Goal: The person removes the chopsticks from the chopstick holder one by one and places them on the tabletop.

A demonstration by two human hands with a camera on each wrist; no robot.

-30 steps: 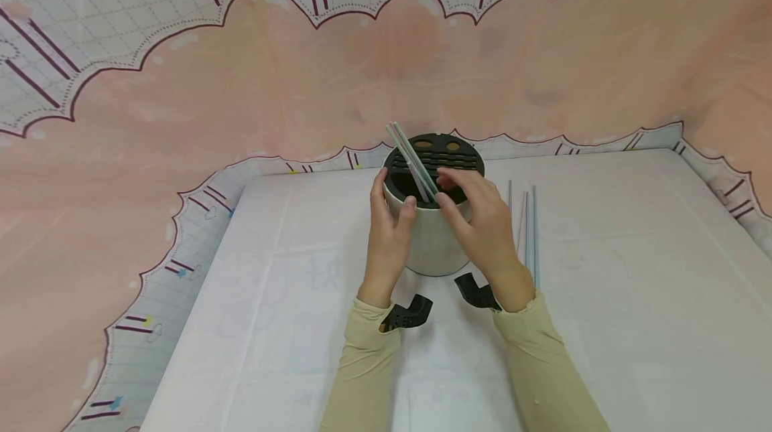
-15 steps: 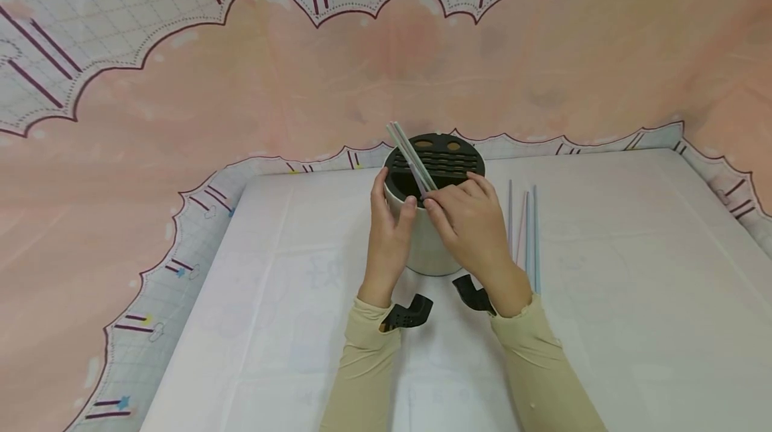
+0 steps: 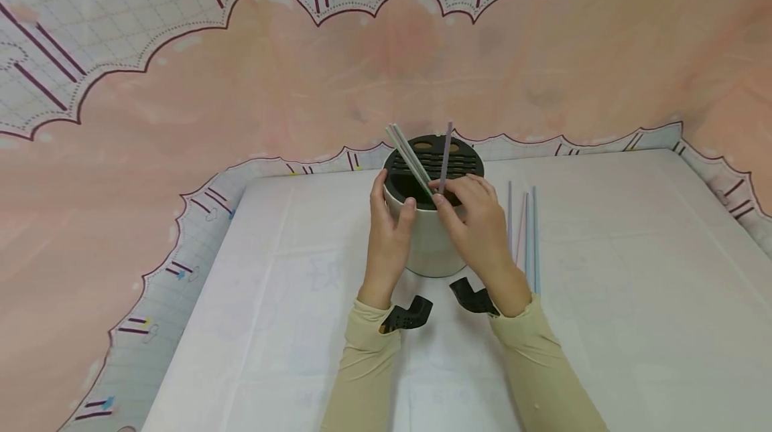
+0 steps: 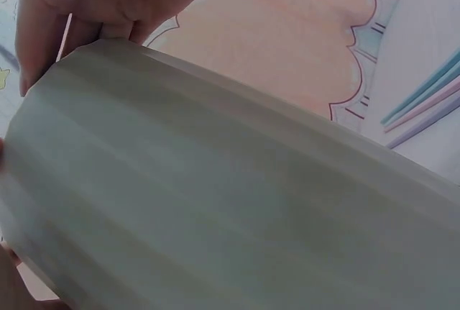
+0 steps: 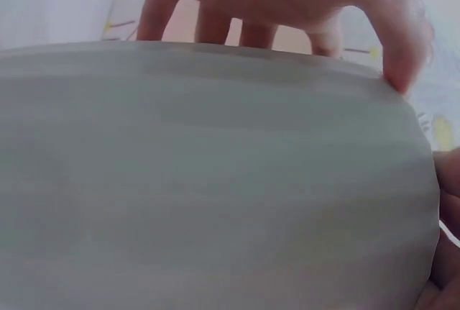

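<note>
In the head view a pale, round utensil holder [image 3: 435, 248] with a black slotted top [image 3: 464, 165] stands upright between the hands. My left hand [image 3: 387, 238] grips its left side, fingers round the wall and thumb on the near rim. Several pale green chopsticks [image 3: 411, 155] lean leftward out of its front compartment. A purple chopstick [image 3: 445, 156] rises nearly upright from the fingers of my right hand [image 3: 476, 221], which pinches it low, above the rim. The chopsticks' lower ends are hidden. Both wrist views are mostly filled by the holder's wall [image 4: 237, 180].
Several blue, pink and purple chopsticks [image 3: 531, 238] lie on the white table [image 3: 633, 284], right of the holder and partly behind the right arm. A patterned cloth [image 3: 362, 84] with an orange area rises behind the table.
The purple chopstick, earlier leaning left with the green ones, is now pinched by my right hand and stands nearly upright further right. My left hand stays on the holder.
</note>
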